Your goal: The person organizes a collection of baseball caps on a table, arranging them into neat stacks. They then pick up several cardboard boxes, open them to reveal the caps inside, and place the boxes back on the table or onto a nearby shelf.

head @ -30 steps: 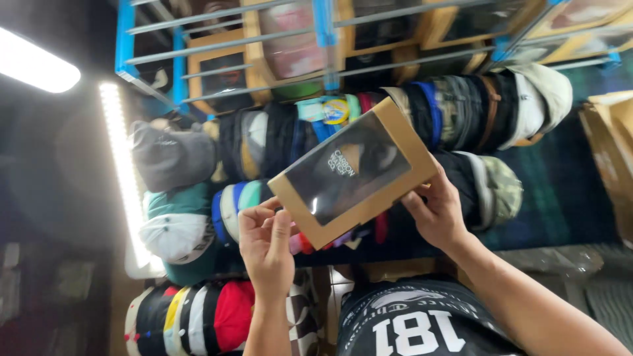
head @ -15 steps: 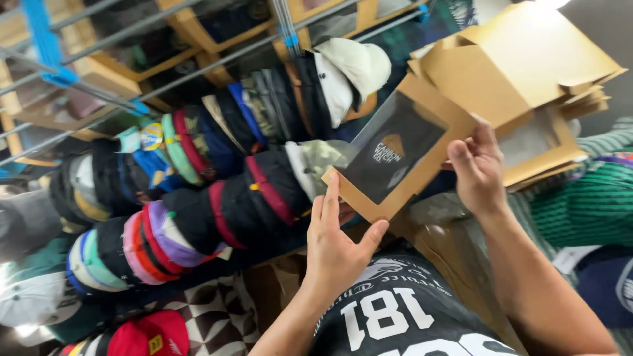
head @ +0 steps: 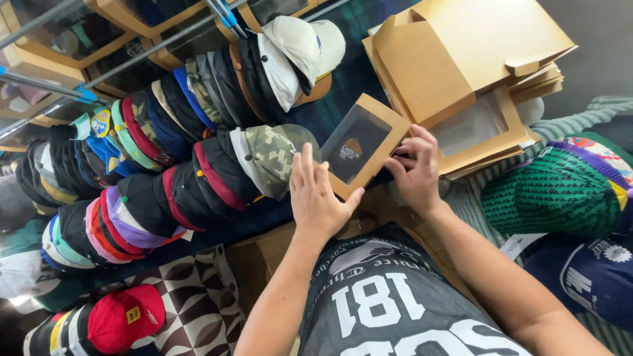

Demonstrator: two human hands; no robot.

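Left hand: fingers spread flat, palm down, its fingertips on the near left edge of the small box; it presses rather than wraps.
Right hand: fingers curled around the right edge of the same box, pinching it between thumb and fingertips.
Small box: brown cardboard with a dark clear window in its lid, tilted, held between both hands at the middle of the view, just right of the caps.
Camouflage cap: the front one of a nested row, touching the box's left side, just beside the left hand.
Rows of caps: many colours, stacked one into another, running left from the box.
White cap: ends a farther row, above the box.
Pile of flat boxes: same brown cardboard, unfolded, some with windows, far right, just behind the right hand.
Green knitted item: right of the right forearm.
Red cap: near left corner.
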